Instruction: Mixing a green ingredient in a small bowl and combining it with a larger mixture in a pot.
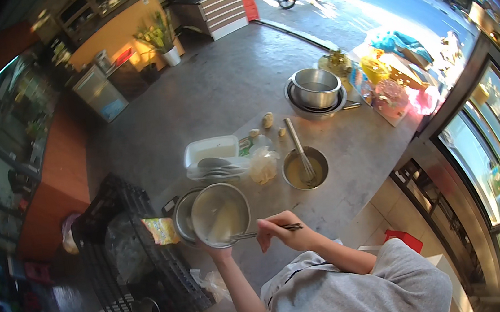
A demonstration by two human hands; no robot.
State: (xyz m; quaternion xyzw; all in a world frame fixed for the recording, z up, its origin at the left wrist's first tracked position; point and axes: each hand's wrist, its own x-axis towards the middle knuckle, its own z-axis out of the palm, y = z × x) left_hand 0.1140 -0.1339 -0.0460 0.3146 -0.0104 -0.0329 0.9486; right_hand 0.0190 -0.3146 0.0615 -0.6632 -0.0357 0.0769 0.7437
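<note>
I have the steel bowl (220, 206) at the near left of the table (349, 150), its mouth tilted up toward my camera and some pale stuff inside. The left hand (215, 249) grips it at the lower rim; most of those fingers are hidden behind the metal. The right hand (282, 228) is closed around a thin metal utensil (247, 235), whose far end meets the bowl's near edge.

A second bowl (183, 219) sits partly behind the first, crowding its left side, with a yellow packet (161, 230) just beside. Further left, the rim of the black crate (181, 283) limits any swing that way. Beyond the bowls, a white tub (211, 151) and a plastic bag (262, 165) narrow the far side.

To the right I see more room: bare tabletop lies between the right hand and the pot (288, 179) with a whisk (294, 138) leaning in it, and on to the slanting right edge. Stacked pans (316, 88) stand farther back.
</note>
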